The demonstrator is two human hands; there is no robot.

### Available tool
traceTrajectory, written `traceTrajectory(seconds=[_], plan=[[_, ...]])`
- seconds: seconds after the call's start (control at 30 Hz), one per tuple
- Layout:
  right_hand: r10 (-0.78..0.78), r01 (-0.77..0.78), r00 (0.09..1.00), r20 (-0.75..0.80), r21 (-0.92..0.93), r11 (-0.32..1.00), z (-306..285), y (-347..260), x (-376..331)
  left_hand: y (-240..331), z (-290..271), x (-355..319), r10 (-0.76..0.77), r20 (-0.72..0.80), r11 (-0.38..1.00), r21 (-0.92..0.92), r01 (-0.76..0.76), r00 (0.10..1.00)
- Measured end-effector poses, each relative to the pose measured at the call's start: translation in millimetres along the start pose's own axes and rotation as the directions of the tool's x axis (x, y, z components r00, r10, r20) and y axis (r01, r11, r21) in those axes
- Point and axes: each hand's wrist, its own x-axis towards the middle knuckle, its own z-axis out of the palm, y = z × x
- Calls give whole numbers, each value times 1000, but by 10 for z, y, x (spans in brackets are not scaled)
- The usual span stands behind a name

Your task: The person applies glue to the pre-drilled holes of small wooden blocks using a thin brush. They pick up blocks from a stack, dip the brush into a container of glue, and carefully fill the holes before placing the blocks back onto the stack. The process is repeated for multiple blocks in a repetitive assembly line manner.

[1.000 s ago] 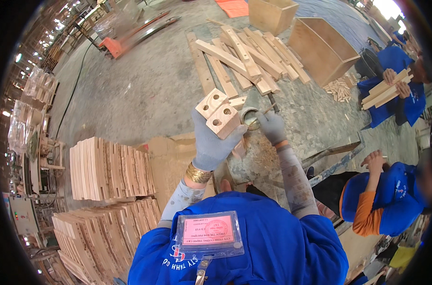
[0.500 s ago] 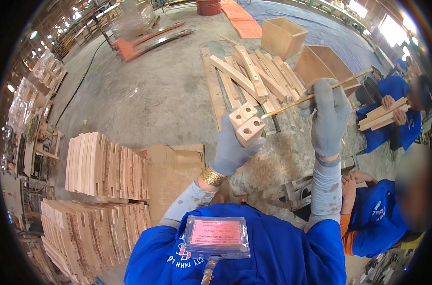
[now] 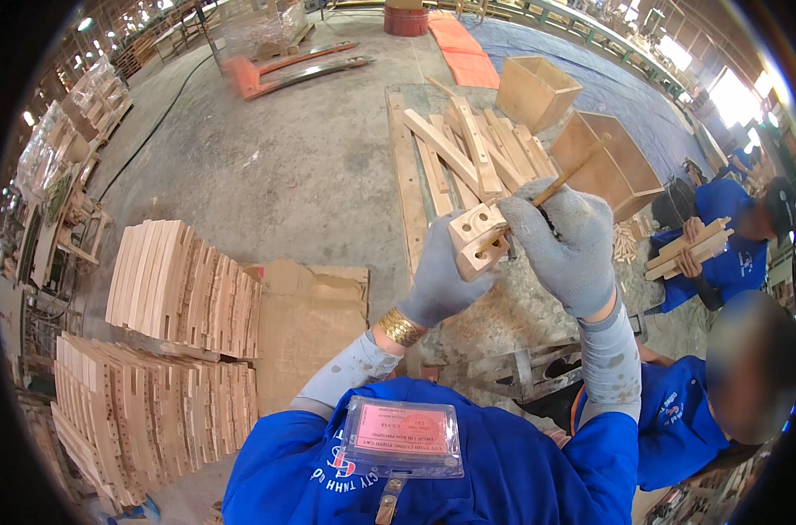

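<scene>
Since the earlier frames, both grey-gloved hands have risen and drawn together — the right hand (image 3: 562, 249), which half a second ago held its thin wooden stick well clear of the block, now has the stick's lower end at the block's face. The left hand (image 3: 440, 278) is wrapped shut around the small pale wooden block with drilled holes (image 3: 476, 238), gripping it from below and behind so the holed face tilts toward the right. The right hand is closed in a fist around the slim wooden stick (image 3: 562, 179), which slants up and to the right past the knuckles; whether its tip actually sits inside a hole is hidden by the fingers.

Block and stick are held in mid-air in front of the chest, above a rough grey table (image 3: 511, 315) littered with wood dust, with a heap of long pale wooden slats (image 3: 463, 153) and two open wooden boxes (image 3: 582, 131) beyond.

The likely trouble is the stick itself: it is thin and held at a slant, so pressure off its axis could bend or snap it, or let the tip skid off the block onto the left glove. Both forearms come up from the lower edge, elbows bent, wrists cocked inward; a gold-coloured bracelet (image 3: 400, 326) circles the left wrist.
</scene>
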Motion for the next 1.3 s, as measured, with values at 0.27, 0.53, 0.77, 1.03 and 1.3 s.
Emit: traceTrajectory(seconds=[0.27,0.53,0.77,1.03,1.3], plan=[[28,-30,999,-29,-58,998,-15,-127,-4,33,-5,-32,-76,46,996,-53,78,996],[428,-374,873,-233,242,895,-182,-182,-156,36,0,-32,-17,86,997,82,10,996],[534,-227,713,-455,572,789,1,223,-733,-78,-13,-96,140,-65,962,247,-120,988],[339,-303,929,-146,224,926,977,658,-1564,146,-478,4,-347,95,796,-495,347,933],[382,-288,917,-119,465,837,950,324,-1496,501,-575,420,-224,-98,836,-531,140,970]])
